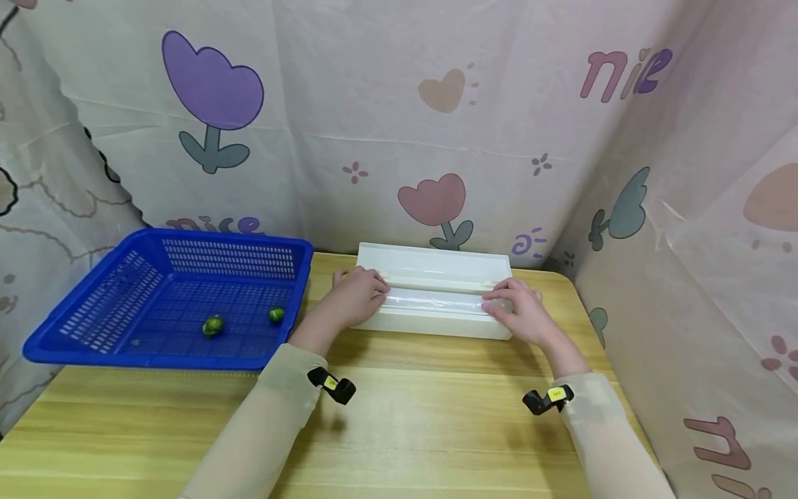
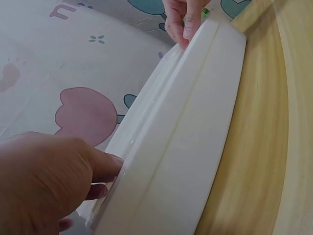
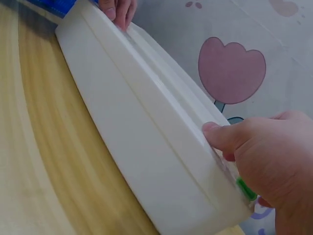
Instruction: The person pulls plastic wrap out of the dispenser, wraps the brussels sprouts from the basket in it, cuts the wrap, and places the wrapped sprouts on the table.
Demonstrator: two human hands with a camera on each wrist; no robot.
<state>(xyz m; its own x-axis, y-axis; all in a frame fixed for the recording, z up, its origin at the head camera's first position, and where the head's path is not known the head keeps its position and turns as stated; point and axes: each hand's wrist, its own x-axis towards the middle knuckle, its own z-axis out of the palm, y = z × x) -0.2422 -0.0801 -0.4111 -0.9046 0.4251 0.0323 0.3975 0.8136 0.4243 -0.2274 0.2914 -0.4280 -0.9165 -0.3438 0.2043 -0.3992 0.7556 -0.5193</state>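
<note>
A long white cling film dispenser (image 1: 436, 323) stands at the back of the table with its lid (image 1: 436, 267) raised. Clear cling film (image 1: 433, 300) lies shiny along its opening. At the left end my left hand (image 1: 357, 296) pinches the film, thumb at the front lip and fingers curled behind it. My right hand (image 1: 519, 308) does the same at the right end. Both thumbs show at the dispenser's top edge in the wrist views, and the fingertips are partly hidden. A small green part (image 3: 246, 189) shows at the dispenser's right end, beside my right hand.
Left of the dispenser is a blue plastic basket (image 1: 168, 362) holding two small green round vegetables, one near the middle (image 1: 213, 326) and one to the right (image 1: 276, 314). A patterned curtain (image 1: 349, 104) hangs close behind the wooden table (image 1: 424, 430) and along its right side.
</note>
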